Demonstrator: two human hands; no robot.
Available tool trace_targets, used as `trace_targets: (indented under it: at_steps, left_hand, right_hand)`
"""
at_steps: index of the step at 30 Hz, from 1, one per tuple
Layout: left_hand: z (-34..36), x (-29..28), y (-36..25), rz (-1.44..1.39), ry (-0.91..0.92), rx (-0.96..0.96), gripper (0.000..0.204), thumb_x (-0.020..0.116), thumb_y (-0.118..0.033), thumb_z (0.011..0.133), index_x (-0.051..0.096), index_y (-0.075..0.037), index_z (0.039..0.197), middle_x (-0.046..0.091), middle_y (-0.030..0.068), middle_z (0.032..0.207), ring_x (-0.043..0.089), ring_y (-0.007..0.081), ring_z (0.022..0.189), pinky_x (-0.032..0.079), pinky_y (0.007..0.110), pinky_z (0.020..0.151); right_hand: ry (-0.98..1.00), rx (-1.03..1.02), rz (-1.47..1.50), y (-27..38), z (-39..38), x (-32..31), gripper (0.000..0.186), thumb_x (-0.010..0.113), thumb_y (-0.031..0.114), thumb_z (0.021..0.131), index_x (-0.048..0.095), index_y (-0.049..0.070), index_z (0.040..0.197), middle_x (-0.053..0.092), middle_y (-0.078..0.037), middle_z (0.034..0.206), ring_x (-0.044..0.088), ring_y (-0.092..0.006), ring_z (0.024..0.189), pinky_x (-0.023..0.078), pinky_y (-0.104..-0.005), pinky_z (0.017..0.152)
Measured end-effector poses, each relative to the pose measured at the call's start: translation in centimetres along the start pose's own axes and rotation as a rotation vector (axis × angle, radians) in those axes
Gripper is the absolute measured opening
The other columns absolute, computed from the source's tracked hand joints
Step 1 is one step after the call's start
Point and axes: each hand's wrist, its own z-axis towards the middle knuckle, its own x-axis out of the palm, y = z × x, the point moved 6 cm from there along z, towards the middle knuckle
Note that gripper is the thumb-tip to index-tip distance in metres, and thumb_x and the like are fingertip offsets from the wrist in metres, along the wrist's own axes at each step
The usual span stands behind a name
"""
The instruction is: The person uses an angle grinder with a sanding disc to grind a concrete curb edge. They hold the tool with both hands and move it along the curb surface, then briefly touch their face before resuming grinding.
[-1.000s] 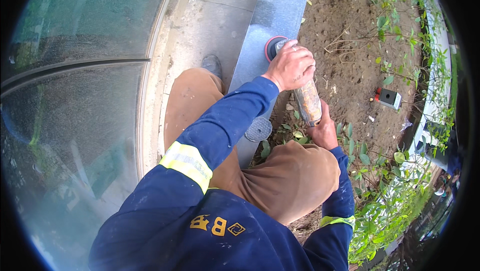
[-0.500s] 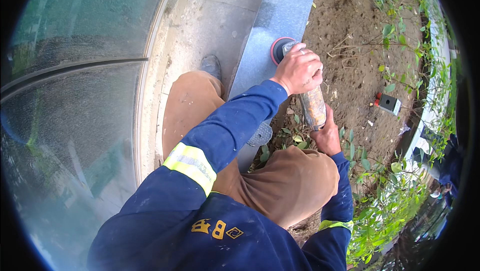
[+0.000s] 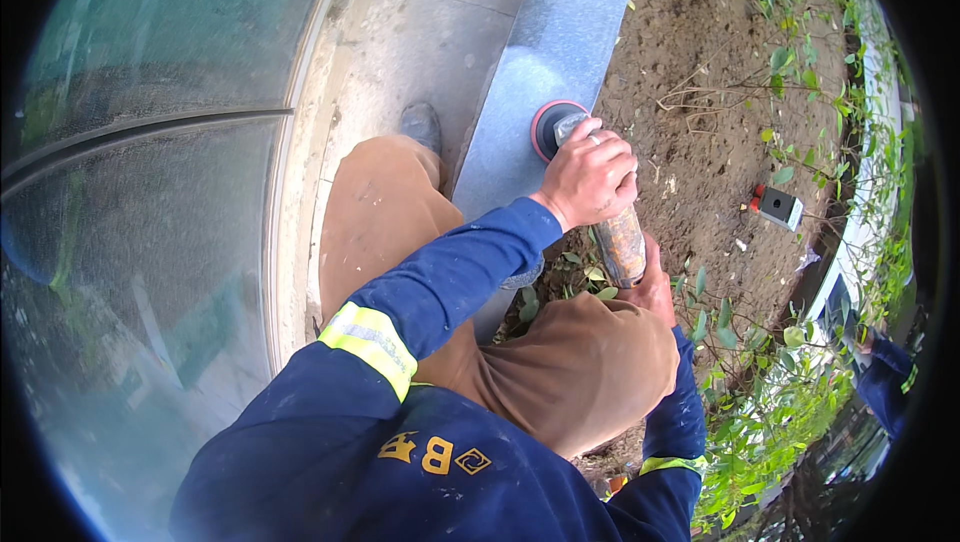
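A worn power tool (image 3: 620, 242) with a black, red-rimmed round pad (image 3: 550, 133) lies against a long blue-grey metal strip (image 3: 535, 32). My left hand (image 3: 590, 174) grips the tool's head just behind the pad, fingers curled over it. My right hand (image 3: 648, 287) is wrapped round the rear end of the tool's body, partly hidden by it and my knee. Under my left sleeve, part of a dark round disc (image 3: 525, 277) shows on the strip.
A dusty glass pane (image 3: 150, 242) curves along the left, beside concrete paving (image 3: 435, 32). On the soil (image 3: 700, 62) at right lie a small grey box with red fittings (image 3: 777, 206) and leafy plants (image 3: 800, 342). At far right shows a person's navy sleeve (image 3: 880, 382).
Both my hands and the tool have shifted down the strip, toward my body, with the pad still against it. A navy sleeve at the far right shows more clearly now.
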Motion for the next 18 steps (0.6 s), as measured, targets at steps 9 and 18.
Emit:
trace_targets:
  at_steps: [9, 18]
  left_hand:
    - [3.9, 1.6, 2.4, 0.005, 0.006, 0.038, 0.007, 0.071, -0.016, 0.076, 0.070, -0.010, 0.076, 0.073, 0.0057, 0.088, 0.071, 0.0241, 0.091, 0.046, 0.046, 0.103]
    - [2.6, 1.7, 1.6, 0.006, 0.024, 0.016, 0.008, 0.071, -0.017, 0.076, 0.072, -0.009, 0.077, 0.074, 0.0065, 0.089, 0.071, 0.0244, 0.093, 0.046, 0.045, 0.104]
  right_hand:
    - [-0.009, -0.049, -0.053, 2.8, 3.1, -2.3, 0.085, 0.071, -0.003, 0.073, 0.035, 0.012, 0.148, 0.069, -0.028, 0.115, 0.066, -0.0459, 0.114, 0.054, -0.0481, 0.095]
    - [-0.019, 0.028, -0.038, 1.1, 1.7, -1.4, 0.085, 0.074, 0.001, 0.074, 0.036, 0.013, 0.149, 0.070, -0.027, 0.115, 0.068, -0.0443, 0.112, 0.055, -0.0471, 0.093]
